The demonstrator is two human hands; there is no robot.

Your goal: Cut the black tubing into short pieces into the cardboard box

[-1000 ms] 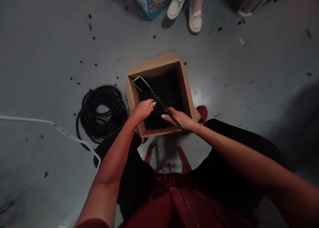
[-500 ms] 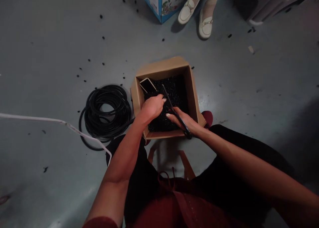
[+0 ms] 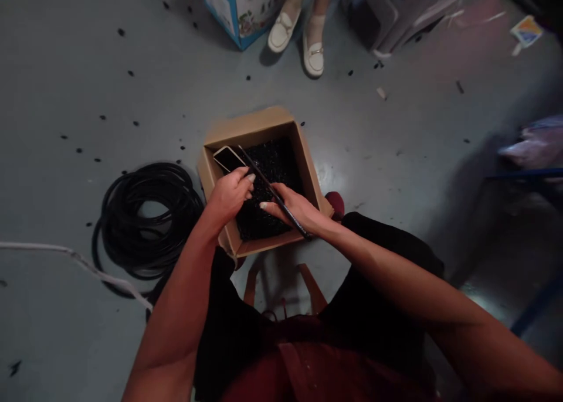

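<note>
Over an open cardboard box point(image 3: 310, 173), my left hand point(image 3: 229, 196) is closed in a pinch. A dark end, seemingly of the black hose point(image 3: 116, 223), shows at its fingertips, mostly hidden. My right hand point(image 3: 294, 205) is wrapped round long dark scissors point(image 3: 259, 172), seen edge-on, slanting from my wrist up to the far left. Their blades pass close by my left fingertips. Below both hands, small shiny black pieces point(image 3: 279, 156) fill the box. A flat dark rectangular thing with a pale rim point(image 3: 227, 157) leans in its far left corner.
The hose lies coiled on the floor left of the box. A white cable point(image 3: 39, 247) crosses at the left. Another person's white shoes point(image 3: 314, 56) and a blue printed carton point(image 3: 240, 15) are ahead, with a grey plastic stool point(image 3: 387, 15) farther right. Black bits dot the floor.
The view has shifted right, so the box and coil appear farther left. My hands stay over the box, and the scissors now look narrower and more edge-on.
</note>
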